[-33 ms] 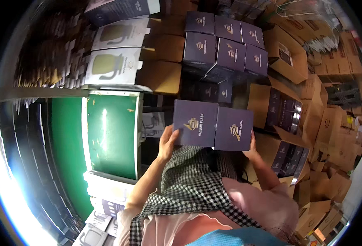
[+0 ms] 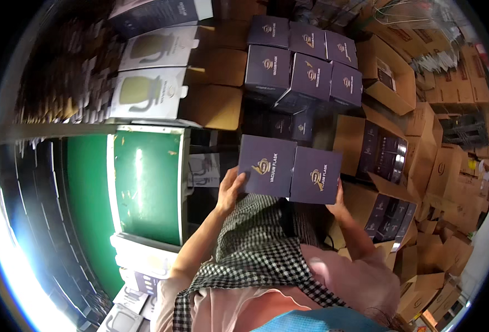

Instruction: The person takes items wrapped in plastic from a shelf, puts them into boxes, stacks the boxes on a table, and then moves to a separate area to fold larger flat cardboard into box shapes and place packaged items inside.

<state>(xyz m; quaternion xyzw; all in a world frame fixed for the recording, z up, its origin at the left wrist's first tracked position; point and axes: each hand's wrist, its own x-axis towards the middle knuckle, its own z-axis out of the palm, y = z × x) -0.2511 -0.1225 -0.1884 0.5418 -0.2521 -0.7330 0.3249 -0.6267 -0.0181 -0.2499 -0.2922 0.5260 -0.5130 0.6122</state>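
Two dark purple flask boxes are held side by side in front of my body, pressed between my hands. My left hand (image 2: 232, 191) grips the outer side of the left flask box (image 2: 268, 166), thumb near its front face. At the opposite end, my right hand (image 2: 337, 199) is closed round the outer edge of the right flask box (image 2: 315, 176); most of its fingers are hidden behind it. The boxes touch each other, the right one sitting slightly lower. Beyond them stands a stack of similar purple boxes (image 2: 310, 74).
Open cartons (image 2: 350, 141) holding dark boxes stand at the right, with more cardboard boxes (image 2: 454, 188) behind. White printed boxes (image 2: 147, 91) with open brown flaps line the far left. A green panel (image 2: 150, 188) in a pale frame is at my left.
The two flask boxes have shifted very slightly right relative to the view, with my left hand moving along. Both hands keep their hold.
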